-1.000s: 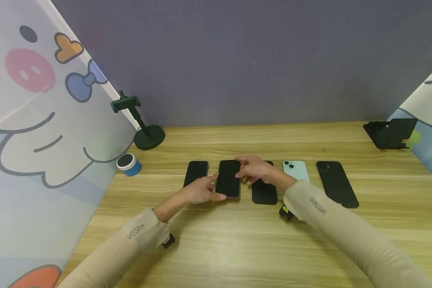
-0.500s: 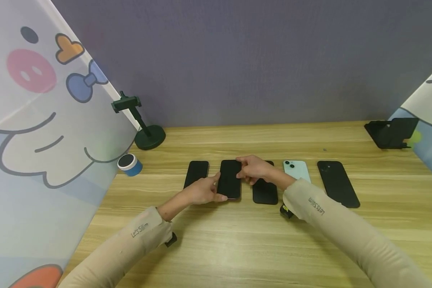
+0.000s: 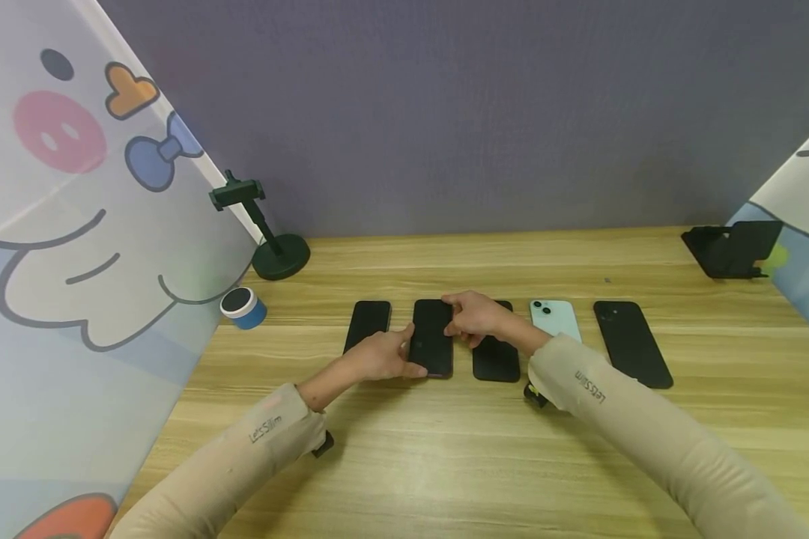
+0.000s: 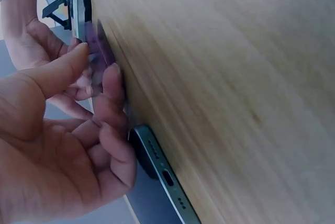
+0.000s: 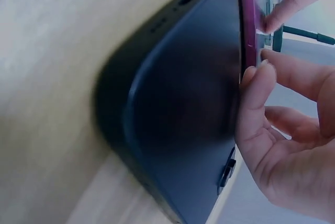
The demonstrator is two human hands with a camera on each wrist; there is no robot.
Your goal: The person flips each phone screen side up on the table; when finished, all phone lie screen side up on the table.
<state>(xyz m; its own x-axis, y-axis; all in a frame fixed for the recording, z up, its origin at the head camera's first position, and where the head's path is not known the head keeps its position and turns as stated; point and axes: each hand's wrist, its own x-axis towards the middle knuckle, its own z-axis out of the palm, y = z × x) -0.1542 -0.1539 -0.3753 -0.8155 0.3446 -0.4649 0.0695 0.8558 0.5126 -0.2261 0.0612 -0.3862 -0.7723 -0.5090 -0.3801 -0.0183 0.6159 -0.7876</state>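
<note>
In the head view, a phone (image 3: 433,340) with a black screen lies between my hands; its purple rim shows in the right wrist view, as a purple-edged phone (image 5: 249,25). My left hand (image 3: 380,355) pinches its near left part, thumb at the left side and a finger at the near corner. My right hand (image 3: 472,314) grips its far right edge between thumb and fingertips. The right hand and forearm overlap a black phone (image 3: 497,365). Another dark phone (image 3: 367,320) lies left, partly hidden behind my left hand.
A mint phone (image 3: 556,318) and a larger black phone (image 3: 634,344) lie camera side up on the right. At the back stand a dark green phone stand (image 3: 279,257) on the left and a black stand (image 3: 735,251) on the right. A blue-and-white jar (image 3: 244,308) sits left.
My left hand and the phone's near end have shifted slightly right and toward me. The purple line at its near edge shows less now. My right hand has hardly moved.
</note>
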